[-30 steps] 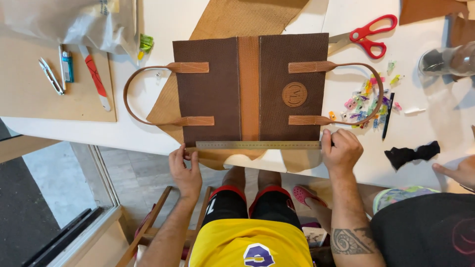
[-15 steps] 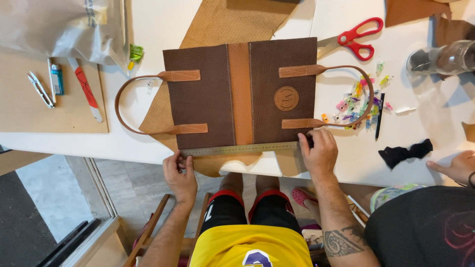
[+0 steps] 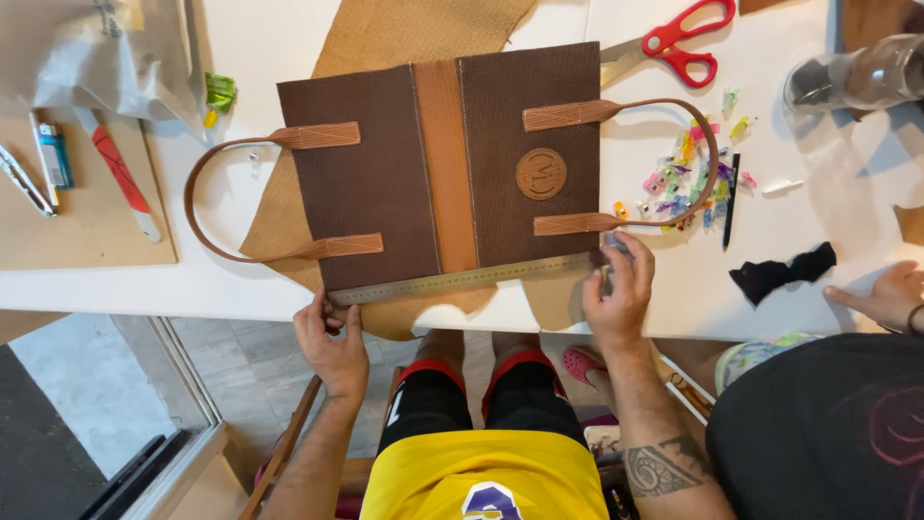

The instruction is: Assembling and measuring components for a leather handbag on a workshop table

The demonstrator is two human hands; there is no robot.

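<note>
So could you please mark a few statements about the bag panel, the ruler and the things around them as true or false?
1. A metal ruler lies along the near edge of the brown bag panel. True.
2. The left hand holds the red scissors. False: it rests at the ruler's left end; the scissors lie untouched.
3. The right hand rests at the ruler's right end. True.
4. The coloured clips lie left of the panel. False: they lie to its right.
</note>
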